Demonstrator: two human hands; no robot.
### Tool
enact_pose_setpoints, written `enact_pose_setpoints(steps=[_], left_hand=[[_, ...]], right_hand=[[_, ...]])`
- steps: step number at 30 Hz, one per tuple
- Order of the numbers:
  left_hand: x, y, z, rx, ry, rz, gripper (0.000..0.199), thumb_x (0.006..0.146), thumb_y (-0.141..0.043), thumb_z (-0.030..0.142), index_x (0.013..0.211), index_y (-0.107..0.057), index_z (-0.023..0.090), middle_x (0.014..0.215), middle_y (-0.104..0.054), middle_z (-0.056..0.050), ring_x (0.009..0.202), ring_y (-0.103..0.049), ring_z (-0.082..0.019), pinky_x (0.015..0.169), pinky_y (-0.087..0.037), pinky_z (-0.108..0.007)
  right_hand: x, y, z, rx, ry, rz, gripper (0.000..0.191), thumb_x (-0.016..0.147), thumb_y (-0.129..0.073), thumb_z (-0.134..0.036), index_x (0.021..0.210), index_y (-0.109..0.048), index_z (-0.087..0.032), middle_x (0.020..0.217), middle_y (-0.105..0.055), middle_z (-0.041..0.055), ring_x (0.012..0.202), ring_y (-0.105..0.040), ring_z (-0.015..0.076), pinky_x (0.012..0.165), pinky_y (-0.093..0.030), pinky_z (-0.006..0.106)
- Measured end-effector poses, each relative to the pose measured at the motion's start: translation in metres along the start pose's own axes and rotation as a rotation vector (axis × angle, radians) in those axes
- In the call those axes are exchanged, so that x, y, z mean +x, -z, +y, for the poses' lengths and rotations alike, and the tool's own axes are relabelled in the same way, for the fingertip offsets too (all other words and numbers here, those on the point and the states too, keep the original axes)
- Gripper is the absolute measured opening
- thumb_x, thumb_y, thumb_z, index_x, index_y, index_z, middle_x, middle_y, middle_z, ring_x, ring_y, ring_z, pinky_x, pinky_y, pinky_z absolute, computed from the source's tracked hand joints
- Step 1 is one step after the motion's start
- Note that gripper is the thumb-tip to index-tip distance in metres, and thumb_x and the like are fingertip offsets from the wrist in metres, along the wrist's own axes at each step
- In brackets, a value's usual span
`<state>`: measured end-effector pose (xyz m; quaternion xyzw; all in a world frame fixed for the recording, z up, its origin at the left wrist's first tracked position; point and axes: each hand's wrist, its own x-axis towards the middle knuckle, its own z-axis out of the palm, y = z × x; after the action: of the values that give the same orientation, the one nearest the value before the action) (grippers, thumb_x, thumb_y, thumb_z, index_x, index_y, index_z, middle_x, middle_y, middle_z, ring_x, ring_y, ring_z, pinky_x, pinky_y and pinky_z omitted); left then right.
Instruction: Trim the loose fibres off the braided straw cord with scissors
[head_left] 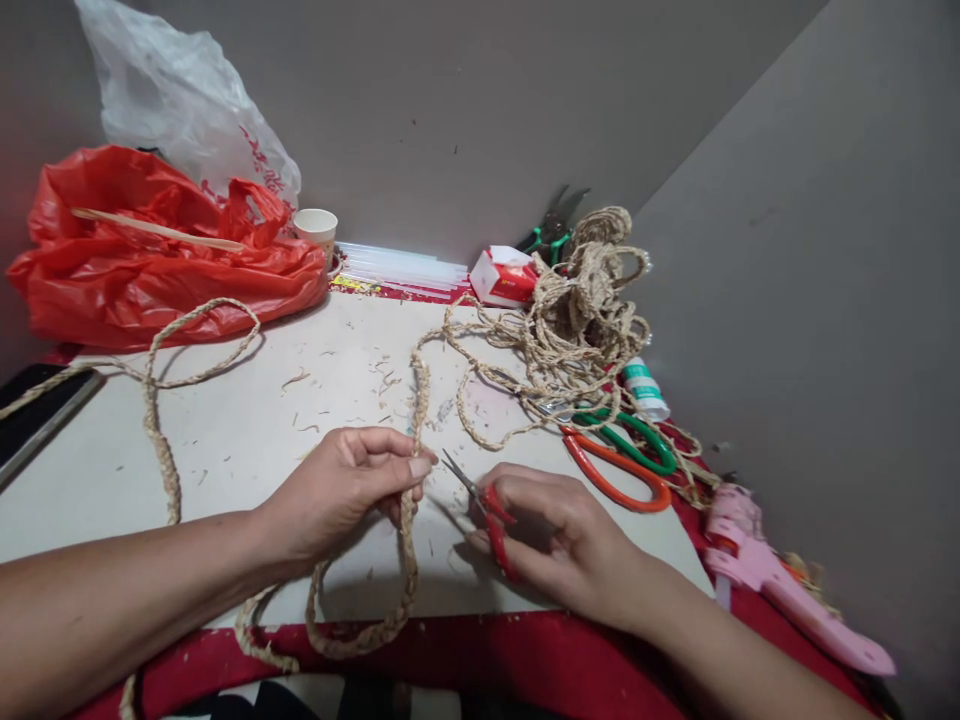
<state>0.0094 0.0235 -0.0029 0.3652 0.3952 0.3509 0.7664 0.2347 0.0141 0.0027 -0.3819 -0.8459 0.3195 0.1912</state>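
A braided straw rope point(409, 555) runs upright through the fingers of my left hand point(356, 475), pinched between thumb and forefinger. Below that hand the rope hangs in a loop over the table's front edge. My right hand point(566, 535) grips small red-handled scissors point(491, 515). Their blades are slightly parted and point up and left, just right of the pinched spot, apart from the rope. Beyond my hands the rope leads to a tangled heap of the same braid point(585, 310) at the back right.
Orange-handled scissors point(619, 475) and green-handled scissors point(645, 435) lie right. A pink glue gun point(795, 590) rests at the right edge. Behind are a red plastic bag point(172, 270), paper cup point(316, 226), glue sticks point(405, 268) and a small red-white box point(504, 277). Straw scraps litter the white board point(247, 430).
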Motion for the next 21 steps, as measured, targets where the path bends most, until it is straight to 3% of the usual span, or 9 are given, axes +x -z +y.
enact_pose_setpoints(steps=[3,8,14,21], left_hand=[[0.0001,0.0003,0.0007,0.029,0.002,-0.012,0.021,0.077,-0.070,0.033,0.077,-0.069,0.012,0.063,-0.059,0.000,0.056,-0.049,-0.007,0.058,-0.039,-0.021],[0.0001,-0.0012,0.0030,0.082,0.012,-0.008,0.025,0.080,-0.065,0.036,0.088,-0.072,0.013,0.066,-0.061,-0.001,0.055,-0.049,-0.008,0.057,-0.040,-0.020],[-0.0014,-0.0026,0.0037,0.182,0.010,-0.089,0.032,0.086,-0.058,0.036,0.067,-0.064,0.011,0.063,-0.061,-0.004,0.053,-0.050,-0.009,0.059,-0.041,-0.022],[-0.0036,-0.0038,0.0047,0.232,0.034,-0.156,0.030,0.088,-0.053,0.034,0.072,-0.064,0.011,0.066,-0.061,-0.003,0.056,-0.050,-0.009,0.061,-0.040,-0.023]], right_hand=[[-0.0003,0.0031,0.0008,-0.191,0.063,0.033,0.015,0.081,-0.053,-0.018,0.067,-0.048,-0.019,0.063,-0.051,0.0012,0.059,-0.045,0.0127,0.055,-0.034,0.024],[0.0015,0.0071,0.0028,-0.399,0.099,0.078,0.015,0.079,-0.052,-0.022,0.065,-0.046,-0.019,0.061,-0.048,0.0002,0.057,-0.042,0.0130,0.054,-0.030,0.024],[0.0008,0.0048,0.0048,-0.529,0.094,0.088,0.019,0.081,-0.053,-0.028,0.065,-0.047,-0.019,0.063,-0.050,0.0020,0.060,-0.043,0.0143,0.056,-0.030,0.025],[0.0013,0.0026,0.0039,-0.623,0.106,0.123,0.019,0.081,-0.053,-0.031,0.068,-0.054,-0.017,0.065,-0.053,0.0036,0.061,-0.046,0.0155,0.058,-0.030,0.027]])
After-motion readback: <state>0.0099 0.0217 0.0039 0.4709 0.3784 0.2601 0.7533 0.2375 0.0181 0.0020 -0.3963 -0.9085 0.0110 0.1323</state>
